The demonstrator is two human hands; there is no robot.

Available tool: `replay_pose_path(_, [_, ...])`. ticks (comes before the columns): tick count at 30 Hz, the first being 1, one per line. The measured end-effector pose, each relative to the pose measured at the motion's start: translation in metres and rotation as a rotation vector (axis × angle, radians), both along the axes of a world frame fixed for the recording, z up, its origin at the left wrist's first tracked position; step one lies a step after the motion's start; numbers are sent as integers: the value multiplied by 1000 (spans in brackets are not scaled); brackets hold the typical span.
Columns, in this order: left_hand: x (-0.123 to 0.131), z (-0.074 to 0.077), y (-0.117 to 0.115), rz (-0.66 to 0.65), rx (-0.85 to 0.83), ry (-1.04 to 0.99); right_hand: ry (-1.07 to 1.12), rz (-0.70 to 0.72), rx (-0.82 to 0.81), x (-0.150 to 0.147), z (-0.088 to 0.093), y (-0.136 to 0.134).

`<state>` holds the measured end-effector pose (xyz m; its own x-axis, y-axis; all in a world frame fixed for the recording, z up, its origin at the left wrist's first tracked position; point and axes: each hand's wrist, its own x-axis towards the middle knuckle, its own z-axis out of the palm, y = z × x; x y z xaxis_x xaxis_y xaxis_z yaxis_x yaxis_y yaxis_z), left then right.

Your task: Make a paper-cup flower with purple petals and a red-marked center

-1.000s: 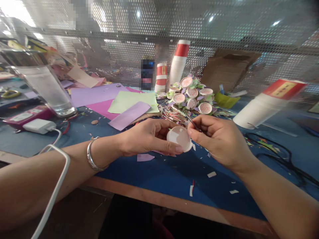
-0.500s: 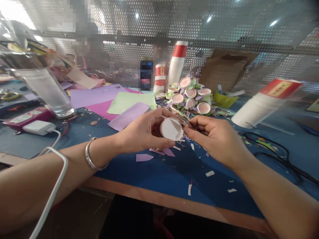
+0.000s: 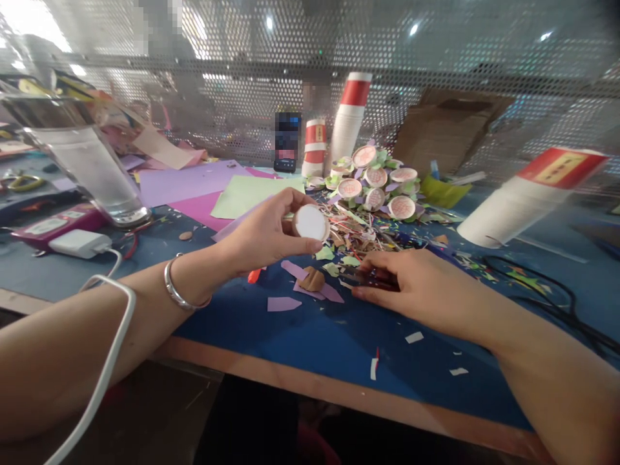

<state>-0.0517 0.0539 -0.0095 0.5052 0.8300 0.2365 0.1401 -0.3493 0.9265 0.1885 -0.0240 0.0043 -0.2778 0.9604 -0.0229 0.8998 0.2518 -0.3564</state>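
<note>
My left hand (image 3: 271, 226) grips the rim of a small round paper cup base (image 3: 310, 223), its white face turned toward me. Low over the table, my right hand (image 3: 402, 281) curls around scissors (image 3: 378, 279), which are dark and mostly hidden by the fingers. Purple paper strips (image 3: 285, 303) and a crumpled brown piece (image 3: 312, 279) lie on the table between my hands. Green paper bits (image 3: 330, 268) are scattered just above them. Behind is a pile of round cup bases (image 3: 375, 177) trimmed with green and purple paper.
Stacked paper cups (image 3: 347, 123) stand at the back; another cup stack (image 3: 513, 200) leans at right. A glass of water (image 3: 97, 168), a power strip (image 3: 62, 226) and a white cable (image 3: 113, 342) are at left. Coloured sheets (image 3: 188, 184), a phone (image 3: 287, 142) and black cables (image 3: 547, 290) lie around.
My right hand has moved away from the cup base and down to the table. My left hand has lifted the base slightly up and left, and its folded inner flap no longer shows.
</note>
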Motion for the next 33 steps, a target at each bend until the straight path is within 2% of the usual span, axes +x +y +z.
replay_pose_path(4, [0,-1,-1,-22,67,27,-47,23,-52,3,1,0])
replay_pose_path(7, [3,1,-10,-84,119,34,-15,-22,22,2,3,-2])
replay_pose_path(10, [7,2,-20,-139,194,75,137,-65,109,-2,3,-3])
replay_pose_path(13, [11,1,-25,-149,316,121,323,-56,129,-6,1,-3])
replay_pose_path(18, [12,-2,-22,-183,411,153,427,-33,130,-11,-2,-2])
replay_pose_path(23, [6,1,-11,-129,397,170,475,-75,190,-9,-3,1])
replay_pose_path(27, [2,6,-4,-70,392,249,415,-110,195,-8,0,3])
replay_pose_path(30, [-2,7,3,14,482,441,329,-88,112,-7,4,2])
replay_pose_path(33, [-9,7,9,51,537,635,270,-2,-64,-7,4,0])
